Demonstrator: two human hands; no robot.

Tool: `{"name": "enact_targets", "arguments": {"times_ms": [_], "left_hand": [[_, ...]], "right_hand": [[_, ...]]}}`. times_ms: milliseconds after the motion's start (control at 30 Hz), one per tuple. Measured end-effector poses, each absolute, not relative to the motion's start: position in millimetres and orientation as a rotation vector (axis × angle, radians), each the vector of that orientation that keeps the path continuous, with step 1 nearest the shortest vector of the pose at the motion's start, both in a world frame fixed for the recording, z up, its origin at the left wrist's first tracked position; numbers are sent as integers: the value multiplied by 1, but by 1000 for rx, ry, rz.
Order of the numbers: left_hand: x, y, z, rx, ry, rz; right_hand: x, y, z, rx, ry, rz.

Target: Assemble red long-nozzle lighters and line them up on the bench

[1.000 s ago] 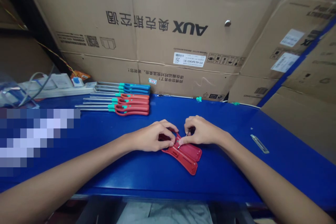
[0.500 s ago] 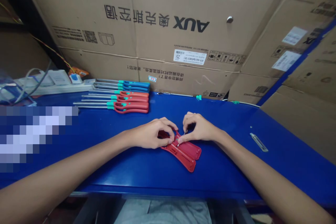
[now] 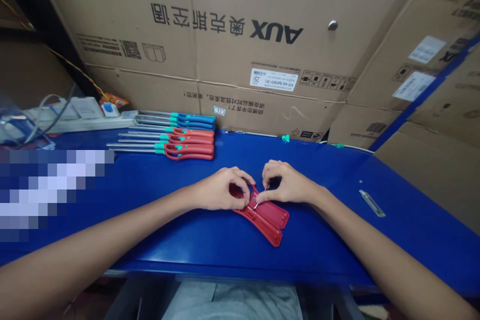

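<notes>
A red plastic lighter casing [image 3: 264,221] lies on the blue table [image 3: 168,232], seemingly as two stacked or overlapping long pieces. My left hand [image 3: 221,190] curls over its upper end and hides that part. My right hand [image 3: 285,183] pinches a thin metal wire [image 3: 263,193] just beside it, and the wire's tip reaches down to the casing's central slot. Behind my hands lies a row of finished-looking long lighters [image 3: 187,150] with red handles, teal parts and metal nozzles pointing left.
Blue-handled lighters [image 3: 193,120] lie beyond the red ones. A metal strip [image 3: 372,203] rests on the table's right side. A power strip [image 3: 78,122] with cables sits at the back left. Large AUX cardboard cartons [image 3: 225,45] stand behind the table. A pixelated patch covers the left side.
Both hands stay on the casing and wire with little visible movement. The whole view has shifted slightly as my head moved.
</notes>
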State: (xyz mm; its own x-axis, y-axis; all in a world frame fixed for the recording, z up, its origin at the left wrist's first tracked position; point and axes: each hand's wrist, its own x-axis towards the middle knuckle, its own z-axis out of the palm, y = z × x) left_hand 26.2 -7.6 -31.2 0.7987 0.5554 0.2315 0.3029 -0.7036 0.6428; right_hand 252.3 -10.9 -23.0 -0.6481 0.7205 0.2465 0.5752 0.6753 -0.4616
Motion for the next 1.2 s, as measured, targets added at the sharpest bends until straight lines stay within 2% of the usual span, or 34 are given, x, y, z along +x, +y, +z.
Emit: {"name": "enact_targets", "arguments": {"times_ms": [333, 600, 833, 1067, 1200], "left_hand": [[27, -8, -31, 2317, 691, 546], [27, -8, -31, 2308, 676, 559], [27, -7, -32, 2314, 679, 546], [27, -7, -31, 2315, 666, 547], [27, -7, -31, 2328, 657, 545]], "right_hand": [[254, -9, -26, -994, -2444, 591], [250, -19, -14, -1041, -2565, 277], [248, -17, -15, -1211, -2536, 467], [239, -31, 2, -1262, -2669, 100], [238, -30, 2, -1263, -2680, 101]]}}
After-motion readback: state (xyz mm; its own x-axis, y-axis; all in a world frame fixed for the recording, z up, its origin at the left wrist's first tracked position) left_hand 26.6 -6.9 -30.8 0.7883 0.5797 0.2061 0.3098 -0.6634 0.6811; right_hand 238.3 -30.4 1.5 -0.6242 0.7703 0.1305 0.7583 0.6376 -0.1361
